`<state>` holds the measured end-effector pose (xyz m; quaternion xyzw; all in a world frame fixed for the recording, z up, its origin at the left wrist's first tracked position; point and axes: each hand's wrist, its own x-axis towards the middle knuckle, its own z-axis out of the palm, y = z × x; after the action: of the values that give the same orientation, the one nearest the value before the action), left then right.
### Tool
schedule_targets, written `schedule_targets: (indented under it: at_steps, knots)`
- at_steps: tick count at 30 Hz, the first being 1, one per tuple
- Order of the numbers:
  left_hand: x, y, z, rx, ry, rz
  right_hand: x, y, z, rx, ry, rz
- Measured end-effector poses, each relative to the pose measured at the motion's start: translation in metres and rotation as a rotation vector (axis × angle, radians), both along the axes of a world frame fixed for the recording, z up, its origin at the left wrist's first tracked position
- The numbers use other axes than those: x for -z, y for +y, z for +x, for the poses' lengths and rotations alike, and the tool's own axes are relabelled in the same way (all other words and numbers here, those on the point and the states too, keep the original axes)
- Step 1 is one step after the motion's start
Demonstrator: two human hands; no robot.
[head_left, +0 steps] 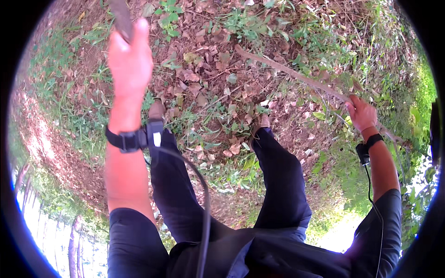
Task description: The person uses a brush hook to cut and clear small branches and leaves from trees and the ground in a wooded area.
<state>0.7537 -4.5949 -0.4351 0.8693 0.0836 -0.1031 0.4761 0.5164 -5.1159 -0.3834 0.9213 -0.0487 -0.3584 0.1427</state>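
My left hand (130,65) is raised at the upper left, its fingers closed on a dark grey-brown, stick-like thing (121,18). That thing runs out past the top of the picture, so its far end and exact kind are hidden. Over at the right, my right hand (363,112) is wrapped round a long, thin, bare branch (292,72). The branch slants from the upper middle down through my grip, and its thinner part carries on beyond the hand at the lower right. Dry leaves and weeds lie beneath it.
Brown fallen leaves (199,83) and low green plants (241,23) cover the ground before my feet. A cable (204,208) hangs from the strap on my left wrist. Tree trunks (74,245) stand at the lower left, and leafy growth (424,83) borders the right side.
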Motion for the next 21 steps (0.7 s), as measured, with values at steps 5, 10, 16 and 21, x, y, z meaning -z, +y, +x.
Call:
schedule_targets:
  at_steps: [5, 10, 16, 21]
  knots:
    - [0.037, -0.049, -0.023, -0.072, -0.272, -0.299, 0.004, -0.012, 0.006, -0.003, 0.011, 0.009]
    - [0.125, -0.005, -0.217, 0.577, 0.871, 0.394, 0.016, -0.023, -0.003, -0.028, -0.031, 0.04]
    - [0.11, 0.052, -0.227, 0.44, 0.767, 0.339, 0.023, -0.026, -0.02, 0.044, -0.003, 0.034]
    - [0.026, -0.005, -0.078, 0.091, 0.166, 0.176, 0.025, -0.029, -0.024, 0.019, -0.005, 0.019]
